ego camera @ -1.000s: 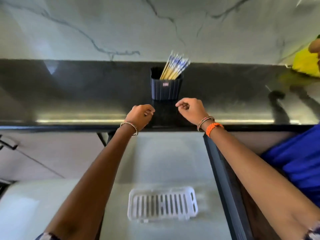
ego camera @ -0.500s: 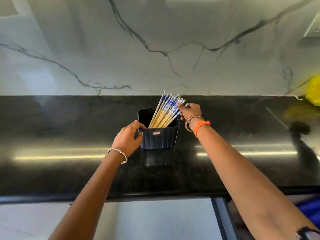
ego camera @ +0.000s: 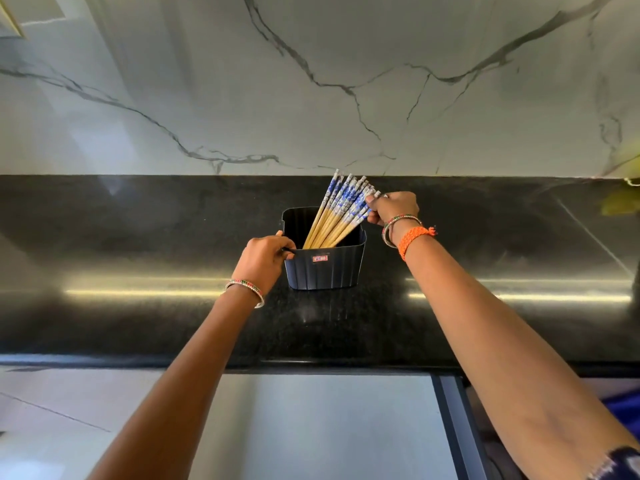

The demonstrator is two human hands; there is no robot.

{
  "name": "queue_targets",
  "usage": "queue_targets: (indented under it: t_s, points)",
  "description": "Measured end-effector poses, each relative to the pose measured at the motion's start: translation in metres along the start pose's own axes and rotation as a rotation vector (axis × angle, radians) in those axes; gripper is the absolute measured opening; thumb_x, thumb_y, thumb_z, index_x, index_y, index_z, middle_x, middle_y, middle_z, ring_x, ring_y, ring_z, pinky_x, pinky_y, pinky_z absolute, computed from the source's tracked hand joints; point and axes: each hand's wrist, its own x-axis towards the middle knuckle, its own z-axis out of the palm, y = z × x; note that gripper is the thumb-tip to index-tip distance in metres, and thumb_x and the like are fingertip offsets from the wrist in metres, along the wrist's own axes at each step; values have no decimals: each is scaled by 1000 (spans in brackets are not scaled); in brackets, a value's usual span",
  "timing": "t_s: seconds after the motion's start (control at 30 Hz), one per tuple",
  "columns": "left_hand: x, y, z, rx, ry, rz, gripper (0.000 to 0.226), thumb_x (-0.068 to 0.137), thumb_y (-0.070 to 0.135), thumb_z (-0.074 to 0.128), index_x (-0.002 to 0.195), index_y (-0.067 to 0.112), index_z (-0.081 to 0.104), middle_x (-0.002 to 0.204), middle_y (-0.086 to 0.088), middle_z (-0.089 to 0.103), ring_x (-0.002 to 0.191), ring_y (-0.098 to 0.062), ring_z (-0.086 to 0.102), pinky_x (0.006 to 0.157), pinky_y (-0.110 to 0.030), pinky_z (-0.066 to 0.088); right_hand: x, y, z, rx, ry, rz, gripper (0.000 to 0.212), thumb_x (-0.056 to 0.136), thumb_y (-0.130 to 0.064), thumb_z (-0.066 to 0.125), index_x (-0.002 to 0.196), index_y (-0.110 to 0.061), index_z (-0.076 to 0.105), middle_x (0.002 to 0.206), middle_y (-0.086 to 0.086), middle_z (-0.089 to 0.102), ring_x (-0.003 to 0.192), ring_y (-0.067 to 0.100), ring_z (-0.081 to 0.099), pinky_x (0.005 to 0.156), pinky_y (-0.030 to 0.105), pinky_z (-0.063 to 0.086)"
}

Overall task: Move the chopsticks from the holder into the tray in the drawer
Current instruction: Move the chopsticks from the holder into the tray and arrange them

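Observation:
A dark ribbed holder [ego camera: 325,270] stands on the black countertop [ego camera: 138,237]. Several wooden chopsticks [ego camera: 341,211] with blue-and-white patterned tops lean to the right inside it. My left hand [ego camera: 265,258] grips the holder's left rim. My right hand [ego camera: 393,207] pinches the patterned top ends of the chopsticks from the right. The chopsticks' lower ends are still inside the holder. The open drawer [ego camera: 325,427] shows below the counter edge; its tray is out of view.
A marble backsplash [ego camera: 311,81] rises behind the counter. A yellow object [ego camera: 623,202] sits at the far right edge of the countertop. The drawer's dark right side rail [ego camera: 457,427] runs down beside my right forearm.
Both hands went from the counter's front edge to the holder. The left took the rim, the right closed on the chopstick tops. The view tilted up, hiding the tray.

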Motion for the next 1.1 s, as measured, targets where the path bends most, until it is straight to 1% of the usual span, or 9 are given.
queue_targets:
  t_s: [0.07,0.2,0.33,0.43,0.5,0.7,0.8,0.97,1.1]
  points:
    - [-2,3,-1,16,-15,-14,18,86,0,57,97,3,71,98,-17,73,94,-30,69,91,-41,54,-7,-2,-6,-59,-1,-33,20,85,-15,67,94,3,70,59,2,60,44,8,54,52,19,54]
    - [-7,12,-9,84,-54,2,21,87,8,58,106,14,65,110,-9,69,99,-27,65,85,-41,56,-20,-23,-26,-107,54,-132,19,86,-14,65,93,2,70,58,-1,58,41,5,54,39,9,48]
    - [-22,25,-18,73,2,67,41,86,7,56,125,21,52,129,-6,58,104,-25,61,81,-35,54,-41,-62,-68,-114,150,-273,17,85,-11,64,85,5,70,35,-8,53,25,-3,48,38,10,45]
    - [-39,36,-23,7,87,97,43,85,1,53,124,20,53,125,-7,59,98,-27,63,74,-33,55,-67,-82,-108,23,195,-300,22,87,-9,62,65,-5,64,39,-6,54,26,-1,48,44,16,47]
    - [-57,45,-22,-71,99,76,44,84,2,53,125,18,53,127,-8,59,103,-29,62,81,-37,55,-91,-78,-132,252,180,-260,29,89,-4,60,60,-11,57,35,-7,53,28,1,47,44,17,47]
    - [-172,48,19,-123,54,-22,53,84,12,57,134,17,41,135,-7,53,118,-23,55,90,-33,49,-188,40,-152,551,232,146,29,89,-2,60,62,-9,53,29,-9,51,28,1,48,38,14,49]
    - [-244,21,35,-181,78,-239,41,82,0,53,122,9,52,124,-14,60,113,-28,57,91,-29,44,-238,124,-143,534,217,388,30,92,-7,58,63,-9,51,29,-7,51,40,5,53,37,15,50]
    - [-337,-33,49,-146,-222,-610,44,85,13,54,127,5,42,113,-20,65,102,-38,61,86,-41,50,-307,225,-134,373,201,614,29,89,-3,61,61,-5,53,29,-4,54,28,4,54,33,16,48]
    - [-372,-54,56,-9,-381,-714,59,85,27,58,134,5,34,113,-26,65,106,-42,60,88,-44,49,-339,262,-128,192,180,608,30,86,-1,63,58,-7,54,55,10,56,36,9,56,32,17,48]
